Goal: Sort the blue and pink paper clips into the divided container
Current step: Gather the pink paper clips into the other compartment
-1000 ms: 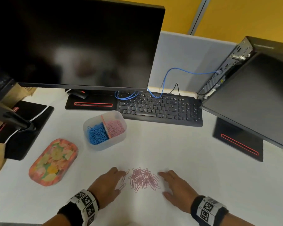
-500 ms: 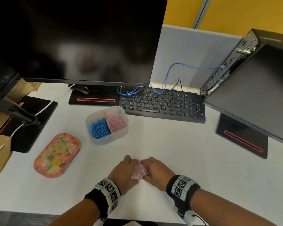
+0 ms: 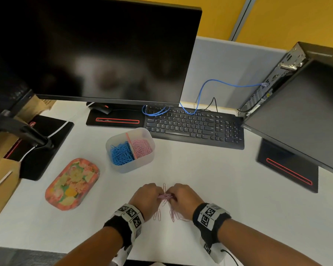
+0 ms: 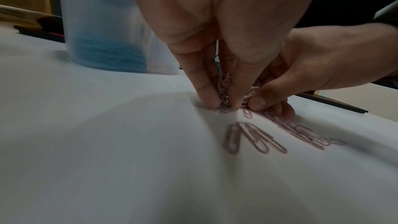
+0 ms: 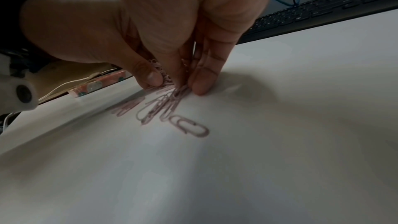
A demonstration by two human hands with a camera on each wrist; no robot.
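My left hand (image 3: 156,195) and right hand (image 3: 173,197) meet fingertip to fingertip on the white desk and pinch a bunch of pink paper clips (image 3: 165,196) between them. In the left wrist view my left fingertips (image 4: 210,103) press into the bunch (image 4: 225,88), and the right thumb closes in from the right. A few loose pink clips (image 3: 157,215) lie flat near my wrists; the right wrist view shows one apart (image 5: 189,125). The translucent divided container (image 3: 135,167) stands behind and left, blue clips (image 3: 121,153) in its left half and pink clips (image 3: 141,147) in its right.
A floral tray (image 3: 71,184) lies left of my hands. A black keyboard (image 3: 192,127) sits behind the container under a large monitor (image 3: 96,50). Monitor stands are at the left (image 3: 40,148) and right (image 3: 288,167). A blue cable (image 3: 202,93) loops behind.
My hands, first lying on either side of the spread pink pile, swept inward and squeezed it into a bunch. They now pinch it, and a few clips are left behind.
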